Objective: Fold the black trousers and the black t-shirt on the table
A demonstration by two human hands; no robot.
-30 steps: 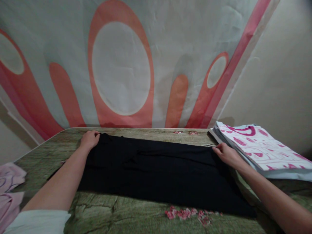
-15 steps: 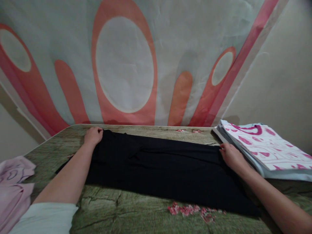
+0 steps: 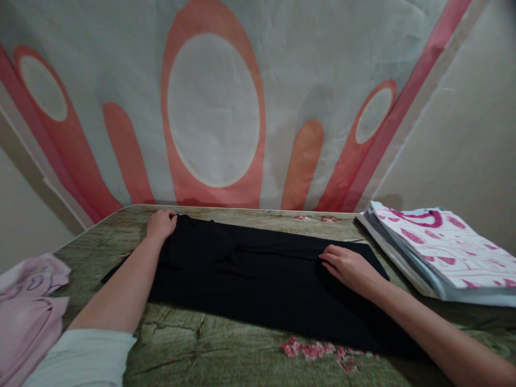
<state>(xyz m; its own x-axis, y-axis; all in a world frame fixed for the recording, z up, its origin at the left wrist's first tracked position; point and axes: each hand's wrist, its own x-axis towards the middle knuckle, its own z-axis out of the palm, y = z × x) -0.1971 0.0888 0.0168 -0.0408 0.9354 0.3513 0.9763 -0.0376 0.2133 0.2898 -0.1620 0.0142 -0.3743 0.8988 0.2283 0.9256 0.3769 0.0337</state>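
Note:
A black folded garment [image 3: 250, 287] lies stretched lengthwise across the table, with a few creases along its upper half. My left hand [image 3: 161, 224] is closed on its far left corner, thumb and forefinger pinching the cloth edge. Over the right part of the cloth hovers or rests my right hand [image 3: 349, 267]; its fingers are slightly apart and nothing is held in them. Whether its fingertips touch the fabric I cannot tell. My left forearm hides part of the garment's left end, where a dark tip sticks out beyond it.
A stack of folded clothes [image 3: 455, 247], topped by a white piece with pink print, sits at the right. Pink clothing [image 3: 30, 322] lies at the left edge. The wood-patterned table [image 3: 173, 344] meets a printed wall hanging [image 3: 274, 107] at the back.
My right hand has let go of the garment's far right corner and moved left over the cloth. My left hand keeps its pinch at the far left corner.

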